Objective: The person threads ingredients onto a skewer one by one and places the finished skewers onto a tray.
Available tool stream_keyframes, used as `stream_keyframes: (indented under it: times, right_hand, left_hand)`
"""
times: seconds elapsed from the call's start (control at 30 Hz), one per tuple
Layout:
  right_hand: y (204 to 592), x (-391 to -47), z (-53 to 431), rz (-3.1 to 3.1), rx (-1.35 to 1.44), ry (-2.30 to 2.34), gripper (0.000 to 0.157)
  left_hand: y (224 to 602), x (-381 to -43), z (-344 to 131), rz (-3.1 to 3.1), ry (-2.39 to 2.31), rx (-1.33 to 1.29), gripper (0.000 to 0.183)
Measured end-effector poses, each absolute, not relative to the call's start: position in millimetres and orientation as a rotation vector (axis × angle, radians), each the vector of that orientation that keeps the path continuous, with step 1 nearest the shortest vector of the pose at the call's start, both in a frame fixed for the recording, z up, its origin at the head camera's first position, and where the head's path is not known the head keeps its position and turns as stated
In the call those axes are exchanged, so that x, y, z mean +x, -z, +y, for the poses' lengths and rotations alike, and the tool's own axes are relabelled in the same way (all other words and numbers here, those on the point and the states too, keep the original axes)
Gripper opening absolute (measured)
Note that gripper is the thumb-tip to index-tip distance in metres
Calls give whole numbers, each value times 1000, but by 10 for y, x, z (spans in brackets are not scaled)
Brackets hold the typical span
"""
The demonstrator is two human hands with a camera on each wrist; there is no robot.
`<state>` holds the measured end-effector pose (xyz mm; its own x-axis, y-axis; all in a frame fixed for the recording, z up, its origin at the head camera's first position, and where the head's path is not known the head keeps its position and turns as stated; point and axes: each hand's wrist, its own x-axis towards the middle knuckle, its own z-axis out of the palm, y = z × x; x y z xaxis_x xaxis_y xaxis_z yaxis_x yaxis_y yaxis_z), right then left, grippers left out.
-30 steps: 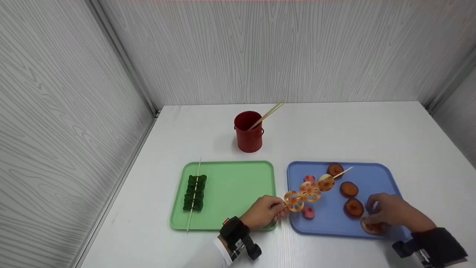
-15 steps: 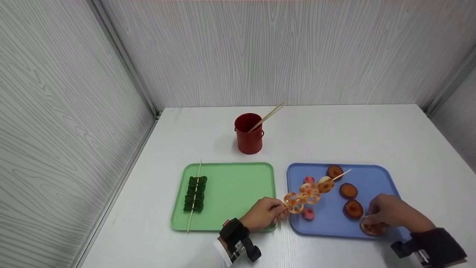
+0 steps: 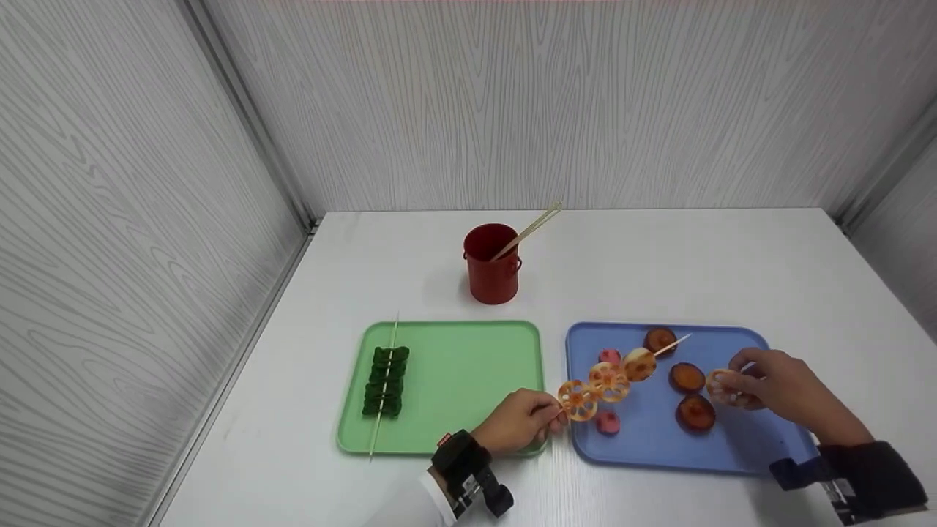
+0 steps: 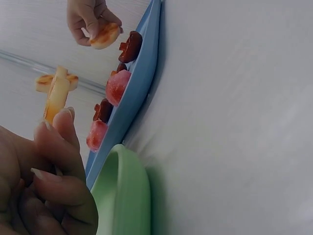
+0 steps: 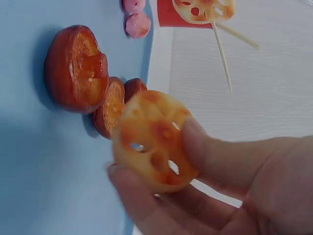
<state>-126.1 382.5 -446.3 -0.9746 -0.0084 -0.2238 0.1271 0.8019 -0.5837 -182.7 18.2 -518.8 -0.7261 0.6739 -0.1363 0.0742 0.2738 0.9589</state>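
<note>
My left hand [image 3: 521, 421] pinches the near end of a bamboo skewer [image 3: 673, 344] that slants up over the blue tray's left half. Three lotus root slices [image 3: 610, 381] are threaded on it, and its pointed far end sticks out bare. Between thumb and fingers my right hand [image 3: 787, 388] holds one more lotus root slice [image 5: 151, 142], pale with browned patches and holes, raised over the right part of the blue tray [image 3: 651, 443]. Close beside this slice lie brown mushroom caps [image 3: 695, 412]. Pink pieces [image 3: 607, 421] show on either side of the skewered slices.
On the left, a green tray [image 3: 468, 366] bears a skewer of folded dark green leaves [image 3: 384, 382]. A red bucket [image 3: 493, 282] with thin bamboo sticks [image 3: 531, 228] leaning in it stands behind the trays. Pale wood-grain panels [image 3: 549, 102] enclose the table's back and sides.
My right hand has lifted the lotus root slice from the blue tray's near right corner and moved it up and away from me. My left hand and the skewer have hardly moved.
</note>
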Motion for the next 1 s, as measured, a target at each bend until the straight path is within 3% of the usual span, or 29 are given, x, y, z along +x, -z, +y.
stream_keyframes:
  times: [0.23, 0.33, 0.57, 1.0]
  right_hand:
    - [4458, -1266, 3801, 2896, 173, 1192, 35]
    - [4450, -1272, 3801, 2787, 317, 1556, 38]
    - [4484, -1318, 3753, 2131, 549, 2362, 30]
    - [4552, -1354, 3630, 1902, 515, 2544, 29]
  left_hand:
    - [5213, -1836, 172, 2037, -1458, 706, 23]
    - [5220, -1836, 166, 2044, -1450, 704, 23]
    - [5208, -1831, 165, 2041, -1442, 709, 22]
    - [5194, -1844, 146, 2089, -1414, 776, 22]
